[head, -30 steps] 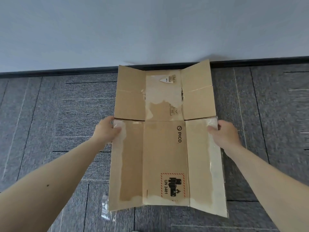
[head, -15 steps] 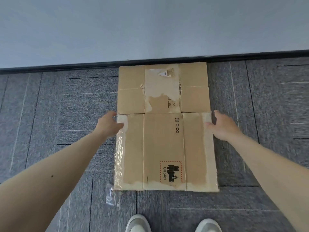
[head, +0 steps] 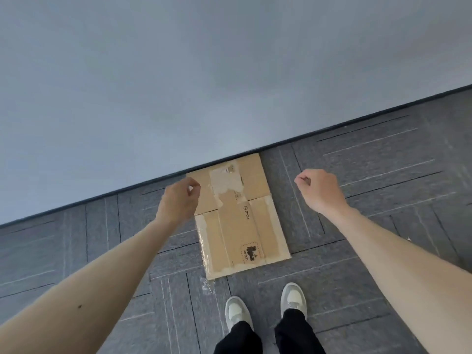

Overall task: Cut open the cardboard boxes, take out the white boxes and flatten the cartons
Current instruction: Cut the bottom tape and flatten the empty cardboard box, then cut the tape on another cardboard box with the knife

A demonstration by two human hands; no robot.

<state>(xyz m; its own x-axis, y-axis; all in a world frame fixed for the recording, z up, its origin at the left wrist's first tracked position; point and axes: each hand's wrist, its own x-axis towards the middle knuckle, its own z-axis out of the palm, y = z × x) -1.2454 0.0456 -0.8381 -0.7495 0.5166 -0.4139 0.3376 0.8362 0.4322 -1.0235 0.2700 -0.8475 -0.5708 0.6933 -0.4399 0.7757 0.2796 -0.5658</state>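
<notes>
A flattened brown carton lies on the grey carpet, its far edge against the wall base. It bears torn tape marks, a small logo and a hazard label near its front edge. My left hand hovers above the carton's far left corner, fingers loosely curled, holding nothing. My right hand hangs in the air to the right of the carton, fingers curled in, with nothing in it. No white boxes are in view.
A grey wall with a dark skirting strip bounds the carpet ahead. A scrap of clear tape lies by the carton's front left corner. My two white shoes stand just behind the carton.
Both hands have let go of the carton's side edges and risen. The carton, first held with flaps raised, now lies flat on the floor. The view has pulled back and tilted.
</notes>
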